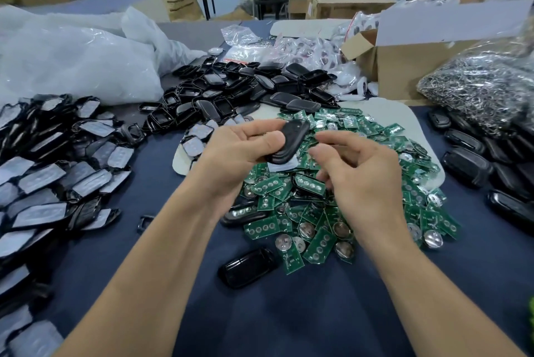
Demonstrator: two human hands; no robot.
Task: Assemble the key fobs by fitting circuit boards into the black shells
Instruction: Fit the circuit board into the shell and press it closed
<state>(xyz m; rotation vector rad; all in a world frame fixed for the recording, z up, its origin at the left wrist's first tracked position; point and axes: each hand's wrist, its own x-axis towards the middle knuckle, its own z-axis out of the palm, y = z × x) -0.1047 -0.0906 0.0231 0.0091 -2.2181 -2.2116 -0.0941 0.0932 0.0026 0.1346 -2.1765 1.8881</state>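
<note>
Now the black shell (289, 140) is gripped in my left hand (239, 151), long axis running near-left to far-right. My right hand (358, 174) hovers just beside it over the circuit boards (318, 244), fingers curled. I cannot tell whether it holds anything.

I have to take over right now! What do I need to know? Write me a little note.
Left hand grips a black shell above the pile of green circuit boards.
Right hand hovers beside it, fingers curled; whether it holds anything is unclear.
Open shells are heaped behind the boards; more black cases lie at the right.
Done: no board shows in the held shell yet.
Left: many boards and shells to fit.
</note>
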